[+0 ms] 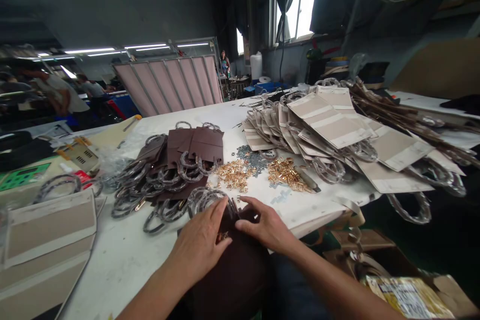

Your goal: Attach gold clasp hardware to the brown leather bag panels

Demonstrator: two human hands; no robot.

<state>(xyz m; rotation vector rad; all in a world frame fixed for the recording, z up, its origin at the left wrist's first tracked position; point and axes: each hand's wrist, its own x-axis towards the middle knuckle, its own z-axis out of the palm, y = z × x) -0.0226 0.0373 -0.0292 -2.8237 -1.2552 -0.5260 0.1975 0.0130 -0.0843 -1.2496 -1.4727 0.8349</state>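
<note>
A dark brown bag panel stands in front of me, its lower part at my lap. At its upper edge is a looped handle in clear plastic wrap. My left hand is around the panel's upper left, thumb on the near face and fingers by the handle. Gold-coloured metal shows beside that thumb. My right hand bends around the upper right edge, thumb against the panel and index finger reaching over. Some fingertips are hidden. Just beyond lie small gold metal pieces.
Brown panels with wrapped handles are piled at left. Beige-backed panels are stacked at right; another beige piece lies near left. Gold clips, grey metal plates and a dark-handled tool lie on the white table.
</note>
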